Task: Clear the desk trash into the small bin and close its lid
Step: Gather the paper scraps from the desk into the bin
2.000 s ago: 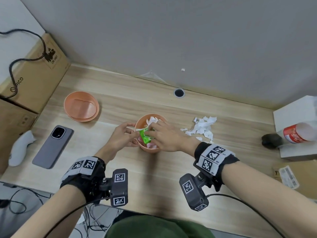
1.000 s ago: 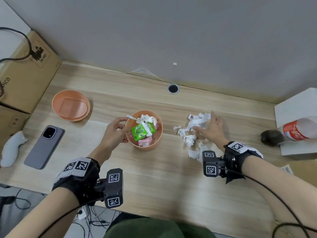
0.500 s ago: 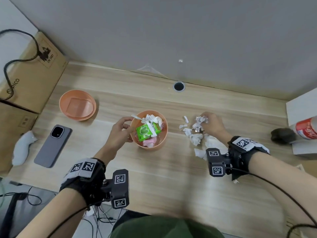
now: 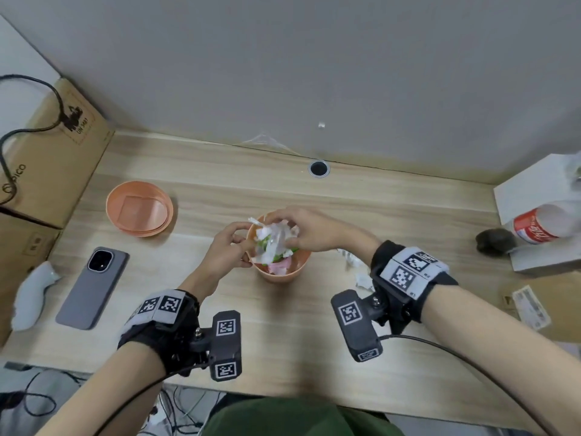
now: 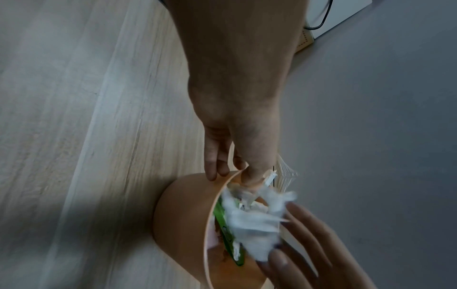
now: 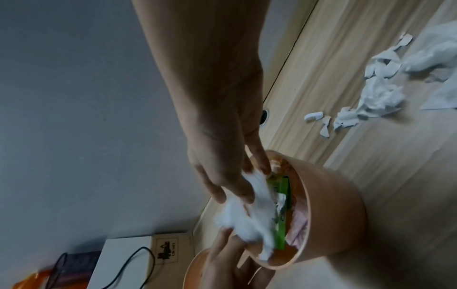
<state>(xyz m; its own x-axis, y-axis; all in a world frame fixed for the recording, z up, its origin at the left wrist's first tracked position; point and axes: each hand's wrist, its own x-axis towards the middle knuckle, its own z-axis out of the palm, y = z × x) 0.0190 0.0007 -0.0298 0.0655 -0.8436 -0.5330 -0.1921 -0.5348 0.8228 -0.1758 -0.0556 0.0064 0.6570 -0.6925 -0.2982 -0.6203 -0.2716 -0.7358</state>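
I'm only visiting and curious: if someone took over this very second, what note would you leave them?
Right hand: holds a wad of white paper over the bin.
Left hand: grips the bin's rim, thumb inside.
Done: green packet and some paper are in the bin.
Left: drop this wad, gather the scraps on the desk to the bin's right, then fit the lid, lying off to the bin's left.

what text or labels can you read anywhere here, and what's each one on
"PICO": side of the brown cardboard box at the desk's left end.
"UN 3481": black hazard mark on that box's top, also legible in the right wrist view.
White script on the red label of the clear plastic bottle: too blurred to read.
Printed white sticker on cardboard at right: too small.
Green packet in the orange bin: print unreadable.
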